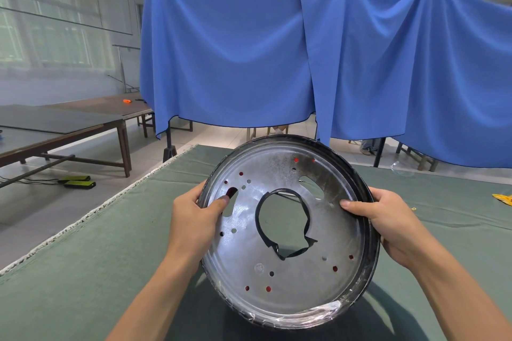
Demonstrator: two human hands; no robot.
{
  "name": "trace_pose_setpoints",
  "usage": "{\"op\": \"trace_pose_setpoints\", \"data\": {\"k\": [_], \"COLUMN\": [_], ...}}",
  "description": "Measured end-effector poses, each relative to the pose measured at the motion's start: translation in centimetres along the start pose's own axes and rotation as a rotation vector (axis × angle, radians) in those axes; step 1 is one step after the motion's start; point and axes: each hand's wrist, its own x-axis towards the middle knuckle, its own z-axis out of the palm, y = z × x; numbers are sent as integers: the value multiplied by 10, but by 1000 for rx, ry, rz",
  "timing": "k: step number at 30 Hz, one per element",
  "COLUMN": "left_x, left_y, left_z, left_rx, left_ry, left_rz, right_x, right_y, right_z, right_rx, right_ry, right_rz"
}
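Note:
A round metal disc (293, 274) with a dark rim, a large ragged central hole and several small holes is held up, tilted toward me, above the green table (83, 271). My left hand (194, 219) grips its left rim, thumb on the disc face beside a slot. My right hand (388, 219) grips the right rim, thumb lying on the face. Clear plastic wrap clings to the lower rim.
Blue cloth (277, 50) hangs across the room behind the table. Wooden tables (69, 130) stand at left, with black and yellow-green pedals (77, 181) on the floor. A yellow item (502, 198) lies at the table's right edge.

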Motion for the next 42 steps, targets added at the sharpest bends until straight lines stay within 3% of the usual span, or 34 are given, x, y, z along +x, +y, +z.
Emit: {"op": "trace_pose_setpoints", "data": {"k": [30,42], "left_x": [-3,0], "left_y": [2,0], "left_z": [1,-4], "left_rx": [-25,-20], "left_ry": [-16,13], "left_rz": [31,-60], "right_x": [2,-3], "right_y": [4,-3], "right_z": [0,6], "right_rx": [62,10], "right_ry": [6,40], "right_rz": [33,-16]}}
